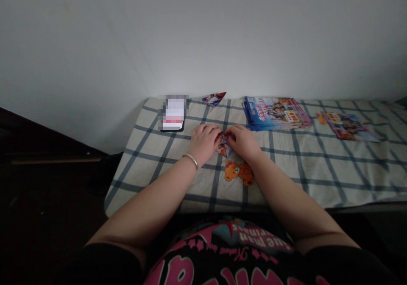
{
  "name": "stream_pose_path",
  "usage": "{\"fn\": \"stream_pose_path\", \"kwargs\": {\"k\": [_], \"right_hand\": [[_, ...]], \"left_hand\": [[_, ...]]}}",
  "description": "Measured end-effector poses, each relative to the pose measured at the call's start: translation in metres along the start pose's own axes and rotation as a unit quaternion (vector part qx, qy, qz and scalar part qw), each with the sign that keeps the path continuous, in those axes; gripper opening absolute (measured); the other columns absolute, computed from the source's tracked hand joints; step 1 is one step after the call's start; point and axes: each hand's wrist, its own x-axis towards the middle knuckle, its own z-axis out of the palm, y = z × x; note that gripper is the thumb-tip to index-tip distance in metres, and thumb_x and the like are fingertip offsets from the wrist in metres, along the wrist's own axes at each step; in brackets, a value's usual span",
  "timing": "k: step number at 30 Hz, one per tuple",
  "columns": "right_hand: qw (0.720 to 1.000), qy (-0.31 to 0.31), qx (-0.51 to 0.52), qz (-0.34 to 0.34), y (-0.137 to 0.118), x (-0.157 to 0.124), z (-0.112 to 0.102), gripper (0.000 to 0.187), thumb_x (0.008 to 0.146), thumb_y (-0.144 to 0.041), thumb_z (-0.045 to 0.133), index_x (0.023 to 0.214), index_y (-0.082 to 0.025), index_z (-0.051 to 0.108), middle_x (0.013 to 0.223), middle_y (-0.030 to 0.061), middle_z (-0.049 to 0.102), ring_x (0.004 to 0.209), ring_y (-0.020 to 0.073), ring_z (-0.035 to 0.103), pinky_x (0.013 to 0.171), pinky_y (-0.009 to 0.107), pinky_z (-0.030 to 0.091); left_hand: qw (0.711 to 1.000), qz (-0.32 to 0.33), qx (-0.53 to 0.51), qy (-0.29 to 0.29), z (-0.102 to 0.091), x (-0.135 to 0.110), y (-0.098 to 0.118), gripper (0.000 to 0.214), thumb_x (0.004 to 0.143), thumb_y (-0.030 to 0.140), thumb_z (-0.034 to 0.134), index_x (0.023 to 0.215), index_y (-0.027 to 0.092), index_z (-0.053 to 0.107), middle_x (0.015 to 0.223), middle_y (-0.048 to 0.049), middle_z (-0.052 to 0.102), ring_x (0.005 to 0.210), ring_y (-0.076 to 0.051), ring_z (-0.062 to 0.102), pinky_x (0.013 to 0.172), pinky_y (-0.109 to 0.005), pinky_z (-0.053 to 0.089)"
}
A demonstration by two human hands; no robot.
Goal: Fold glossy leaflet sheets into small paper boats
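Between my hands is a small folded piece of printed paper (224, 146), low over the checked cloth. My left hand (206, 142), with a silver bangle at the wrist, has its fingers curled onto the paper's left edge. From the other side my right hand (244, 142) pinches the paper's right edge. My fingers cover much of its upper part. Just below the paper, a printed orange bear (238, 172) shows on the cloth. Behind my hands lies another folded paper piece (215, 99) with a pointed shape.
A phone (173, 113) with a lit, partly blurred screen lies at the back left. Colourful flyers (273, 113) are stacked at the back right, with another flyer (351, 126) farther right. A checked cloth (152, 149) covers the table, which meets a white wall (203, 35).
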Motion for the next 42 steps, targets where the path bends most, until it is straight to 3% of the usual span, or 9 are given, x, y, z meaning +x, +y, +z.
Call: {"fn": "stream_pose_path", "kwargs": {"k": [7, 12, 21, 27, 42], "right_hand": [[1.0, -0.012, 0.012, -0.022, 0.002, -0.004, -0.005, 0.018, 0.085, -0.028, 0.063, 0.099, -0.02, 0.072, 0.099, 0.007, 0.067, 0.089, 0.0197, 0.063, 0.081, 0.03, 0.048], [0.998, -0.017, 0.037, -0.045, 0.006, -0.005, -0.007, 0.016, 0.086, -0.024, 0.065, 0.097, -0.021, 0.075, 0.1, 0.006, 0.068, 0.091, 0.0189, 0.062, 0.083, 0.03, 0.048], [0.985, -0.053, -0.062, -0.154, 0.007, -0.007, -0.02, 0.017, 0.091, -0.025, 0.06, 0.097, -0.026, 0.076, 0.1, 0.0046, 0.071, 0.095, 0.0218, 0.056, 0.084, 0.034, 0.042], [0.978, -0.036, -0.147, -0.145, -0.002, -0.007, -0.023, 0.021, 0.094, -0.028, 0.055, 0.101, -0.028, 0.075, 0.102, 0.0046, 0.072, 0.097, 0.0237, 0.053, 0.082, 0.038, 0.036], [0.974, -0.072, -0.183, -0.112, -0.014, -0.011, -0.024, 0.022, 0.093, -0.027, 0.056, 0.1, -0.028, 0.077, 0.102, 0.0055, 0.07, 0.09, 0.0225, 0.058, 0.074, 0.035, 0.039]], "left_hand": [[1.0, -0.001, 0.018, -0.002, -0.003, 0.0, 0.003, 0.026, 0.095, 0.028, 0.053, 0.118, 0.024, 0.066, 0.128, -0.0048, 0.063, 0.116, -0.027, 0.049, 0.095, -0.044, 0.042], [0.999, 0.008, 0.035, -0.003, -0.005, 0.0, 0.004, 0.027, 0.097, 0.027, 0.049, 0.118, 0.025, 0.065, 0.129, -0.0047, 0.062, 0.115, -0.027, 0.049, 0.093, -0.044, 0.042], [0.999, 0.024, 0.039, -0.009, -0.008, -0.004, 0.006, 0.03, 0.098, 0.034, 0.046, 0.121, 0.023, 0.061, 0.134, -0.0068, 0.058, 0.12, -0.028, 0.048, 0.095, -0.045, 0.04], [0.998, 0.006, 0.057, -0.002, -0.007, -0.005, 0.007, 0.029, 0.098, 0.029, 0.045, 0.121, 0.021, 0.061, 0.132, -0.0086, 0.059, 0.12, -0.029, 0.048, 0.096, -0.046, 0.039], [0.998, 0.006, 0.057, -0.009, -0.008, -0.005, 0.005, 0.03, 0.097, 0.03, 0.046, 0.122, 0.022, 0.06, 0.135, -0.0081, 0.057, 0.122, -0.029, 0.048, 0.098, -0.045, 0.041]]}}
